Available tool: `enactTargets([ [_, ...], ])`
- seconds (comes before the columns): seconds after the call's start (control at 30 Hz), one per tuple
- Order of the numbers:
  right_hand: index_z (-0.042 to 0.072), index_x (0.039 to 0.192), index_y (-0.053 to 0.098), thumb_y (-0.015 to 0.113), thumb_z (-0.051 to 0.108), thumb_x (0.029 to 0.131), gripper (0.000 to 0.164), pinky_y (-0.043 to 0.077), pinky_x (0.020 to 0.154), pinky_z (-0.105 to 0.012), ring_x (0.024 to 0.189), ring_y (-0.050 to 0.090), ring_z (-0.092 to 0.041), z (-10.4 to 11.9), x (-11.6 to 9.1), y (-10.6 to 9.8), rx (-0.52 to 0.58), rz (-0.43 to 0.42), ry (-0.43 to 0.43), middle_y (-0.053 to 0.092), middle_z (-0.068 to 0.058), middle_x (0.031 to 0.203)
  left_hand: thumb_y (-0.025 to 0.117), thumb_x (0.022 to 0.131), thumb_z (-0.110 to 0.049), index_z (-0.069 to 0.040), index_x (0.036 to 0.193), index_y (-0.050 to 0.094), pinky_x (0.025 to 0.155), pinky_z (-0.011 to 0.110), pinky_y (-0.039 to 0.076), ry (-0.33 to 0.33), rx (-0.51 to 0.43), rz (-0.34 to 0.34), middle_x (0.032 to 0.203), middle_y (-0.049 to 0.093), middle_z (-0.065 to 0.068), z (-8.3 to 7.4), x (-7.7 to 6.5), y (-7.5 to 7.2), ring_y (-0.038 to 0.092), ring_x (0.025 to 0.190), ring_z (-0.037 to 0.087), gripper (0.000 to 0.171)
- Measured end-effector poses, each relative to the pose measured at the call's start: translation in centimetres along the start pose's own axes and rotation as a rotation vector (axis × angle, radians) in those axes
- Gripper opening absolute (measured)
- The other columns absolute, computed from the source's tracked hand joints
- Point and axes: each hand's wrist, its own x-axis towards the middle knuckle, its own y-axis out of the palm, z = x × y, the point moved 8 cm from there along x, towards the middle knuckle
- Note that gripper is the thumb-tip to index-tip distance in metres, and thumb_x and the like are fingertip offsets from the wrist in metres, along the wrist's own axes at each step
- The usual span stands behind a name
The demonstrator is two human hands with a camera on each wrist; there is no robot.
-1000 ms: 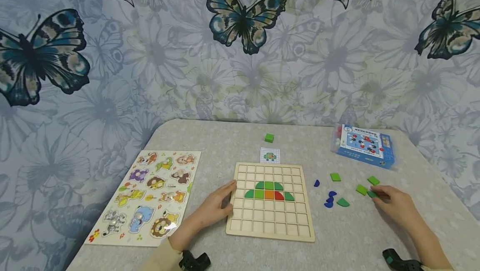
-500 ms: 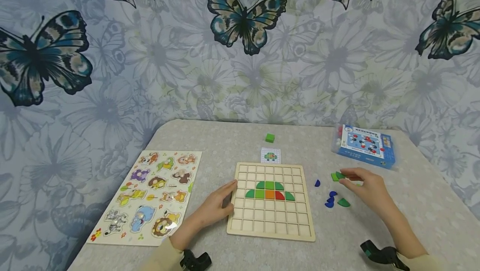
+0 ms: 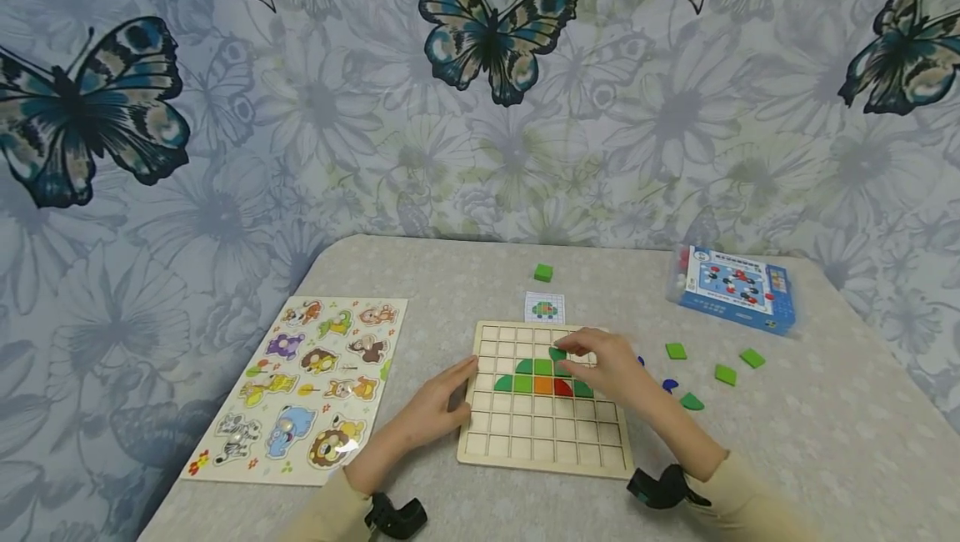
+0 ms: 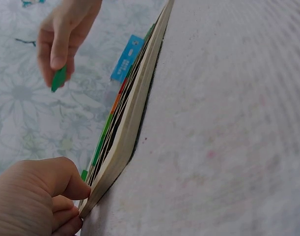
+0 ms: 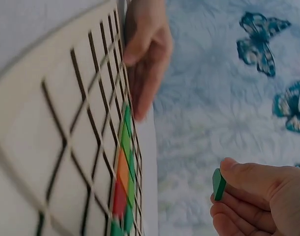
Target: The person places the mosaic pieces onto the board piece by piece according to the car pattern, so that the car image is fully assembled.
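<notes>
The green piece (image 3: 557,353) was in the tips of the right hand (image 3: 609,363), over the right part of the board (image 3: 540,446) and clear of its surface, as both wrist views showed. From the head view it lay just left of the hand's middle, past the far edge of the upper row of set pieces (image 3: 542,367), near that row's right end. The right wrist view caught it nearly edge-on, its long side running roughly across the fingertips and slightly tilted; whether that side lined up with the grid could not be told. The right hand was the nearer by far, having the piece itself, while the left hand (image 3: 431,409) was at the opposite edge of the board. The right forearm came in from the near right, slanting away and to the left, with the thumb on the near side of the piece and the fingers on the far side, pinching it between them. The left hand's fingers were stretched out and spread from its thumb, both touching the board's left edge and pinching no piece. A patterned card (image 3: 544,308) lay on the counter (image 3: 450,275) just beyond the board, and loose green squares (image 3: 725,374) lay well to the right.
</notes>
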Motion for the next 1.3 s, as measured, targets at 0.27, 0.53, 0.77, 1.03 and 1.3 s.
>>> enactTargets([
  [0.27,0.002,0.101,0.070,0.074,0.012,0.080,0.023,0.054,0.072,-0.033,0.084,0.063,-0.022,2.6,1.2,5.5,0.057,0.114,-0.067,0.067,-0.005,0.095,0.055,0.084,-0.007,0.003,0.144,0.033,0.108,0.046,0.028,0.013,0.004,0.010,0.149,0.031,0.015,0.0,0.1,0.3,0.028,0.137,0.026,0.065],
  [0.53,0.004,0.104,0.069,0.073,0.015,0.082,0.024,0.053,0.076,-0.027,0.089,0.063,-0.017,2.9,1.0,8.3,0.026,0.182,-0.046,0.067,-0.003,0.099,0.055,0.084,-0.008,0.002,0.144,0.034,0.108,0.045,0.028,-0.004,0.016,0.013,0.149,0.032,0.013,0.0,0.1,0.1,0.028,0.136,0.026,0.065],
  [0.77,0.007,0.102,0.070,0.073,0.019,0.082,0.023,0.052,0.079,-0.026,0.093,0.061,-0.015,2.7,0.7,9.2,-0.097,0.190,-0.065,0.066,-0.001,0.100,0.055,0.084,-0.007,0.003,0.144,0.033,0.108,0.046,0.028,0.002,-0.006,0.017,0.150,0.031,0.014,-0.1,0.1,0.0,0.027,0.137,0.026,0.065],
  [1.03,0.008,0.103,0.069,0.074,0.021,0.081,0.025,0.051,0.079,-0.025,0.096,0.059,-0.016,2.7,0.5,9.6,-0.146,0.174,-0.105,0.065,-0.003,0.103,0.055,0.083,-0.007,0.003,0.144,0.034,0.108,0.045,0.028,-0.001,-0.005,0.011,0.150,0.031,0.014,0.1,0.0,0.0,0.027,0.137,0.025,0.065],
  [1.3,0.008,0.105,0.069,0.073,0.017,0.082,0.025,0.051,0.079,-0.025,0.096,0.059,-0.015,2.8,0.5,10.0,-0.097,0.203,-0.113,0.065,-0.002,0.104,0.054,0.084,-0.007,0.003,0.144,0.033,0.107,0.046,0.029,-0.003,0.001,0.017,0.150,0.031,0.014,0.1,-0.1,0.0,0.027,0.137,0.026,0.065],
])
